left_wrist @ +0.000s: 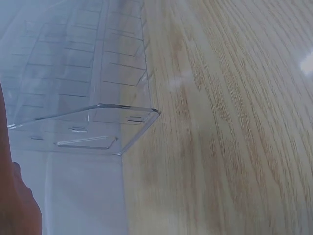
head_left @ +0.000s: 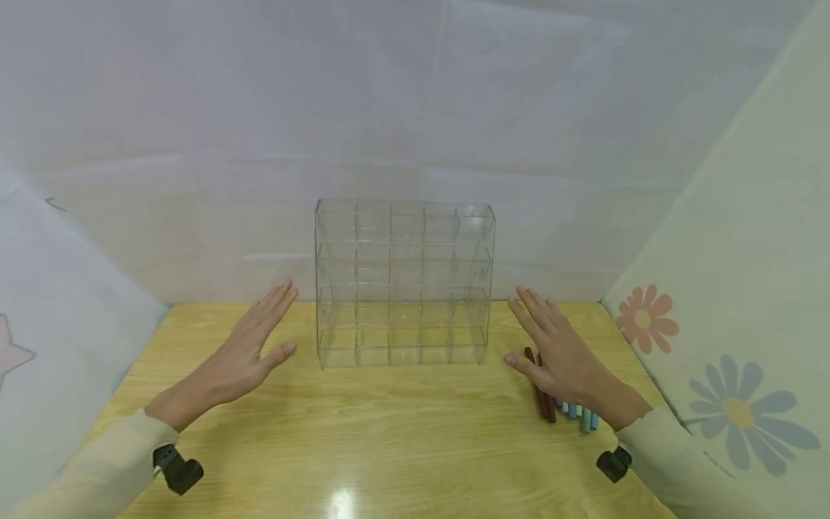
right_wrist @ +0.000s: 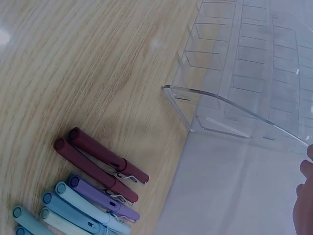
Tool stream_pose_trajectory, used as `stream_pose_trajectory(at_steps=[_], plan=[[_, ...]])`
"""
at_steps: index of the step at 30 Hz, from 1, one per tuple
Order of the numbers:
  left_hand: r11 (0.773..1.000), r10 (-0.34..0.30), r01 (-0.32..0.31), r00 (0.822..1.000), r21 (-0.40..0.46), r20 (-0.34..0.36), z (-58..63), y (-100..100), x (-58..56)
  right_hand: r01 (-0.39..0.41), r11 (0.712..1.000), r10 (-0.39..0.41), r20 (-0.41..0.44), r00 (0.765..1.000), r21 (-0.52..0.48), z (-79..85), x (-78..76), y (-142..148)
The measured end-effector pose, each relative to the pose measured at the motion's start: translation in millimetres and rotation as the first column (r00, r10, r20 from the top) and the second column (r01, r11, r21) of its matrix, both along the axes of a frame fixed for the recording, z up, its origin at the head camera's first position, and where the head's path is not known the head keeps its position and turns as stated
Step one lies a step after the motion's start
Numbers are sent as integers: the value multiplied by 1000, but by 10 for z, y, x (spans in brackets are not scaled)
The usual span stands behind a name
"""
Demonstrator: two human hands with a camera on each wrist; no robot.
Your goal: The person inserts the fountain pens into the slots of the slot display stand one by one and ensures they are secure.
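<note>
A clear plastic pen organizer (head_left: pixel 405 295), divided into tiers of small compartments, stands upright at the back of the table. To its left is my left hand (head_left: pixel 243 353), fingers straight and thumb apart, holding nothing. My right hand (head_left: pixel 560 353) mirrors it on the other side, fingers extended, also with nothing in its grasp. Under and beside the right hand lie several capped pens with metal clips: dark red pens (right_wrist: pixel 100 166), a purple pen (right_wrist: pixel 102 198), and others in light blue and pale green (right_wrist: pixel 61 221). The right hand partly hides them in the head view.
The wooden table (head_left: pixel 389 440) ends at a pale sheet wall (head_left: pixel 389 108) right behind the organizer. Sheets also rise at both sides; the right sheet (head_left: pixel 733 288) bears printed flowers. A black wrist camera (head_left: pixel 178 468) sits on the left sleeve, with another (head_left: pixel 612 463) on the right.
</note>
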State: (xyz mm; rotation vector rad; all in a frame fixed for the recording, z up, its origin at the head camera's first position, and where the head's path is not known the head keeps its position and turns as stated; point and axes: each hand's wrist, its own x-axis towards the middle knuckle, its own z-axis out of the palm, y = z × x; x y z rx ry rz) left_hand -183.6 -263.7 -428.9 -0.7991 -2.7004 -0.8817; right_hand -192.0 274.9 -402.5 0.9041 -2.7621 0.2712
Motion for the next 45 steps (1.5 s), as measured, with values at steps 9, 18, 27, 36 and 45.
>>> stream_pose_trajectory(at_steps=[9,18,27,36,45], plan=[[994,43,-53,994,94,104,-159,40,-120,42,995,-36,78,996,-86,-20,-29,20],[972,79,-126,970,200,230,-346,167,-231,105,970,-63,190,980,-218,-116,-26,52],[944,77,-170,946,282,314,-517,283,-268,162,924,-73,255,964,-346,-223,-30,143],[918,22,-144,948,369,317,-592,409,-273,202,891,-100,259,961,-407,-307,-9,205],[859,-35,-150,937,490,348,-652,547,-290,245,852,-130,267,955,-463,-469,63,249]])
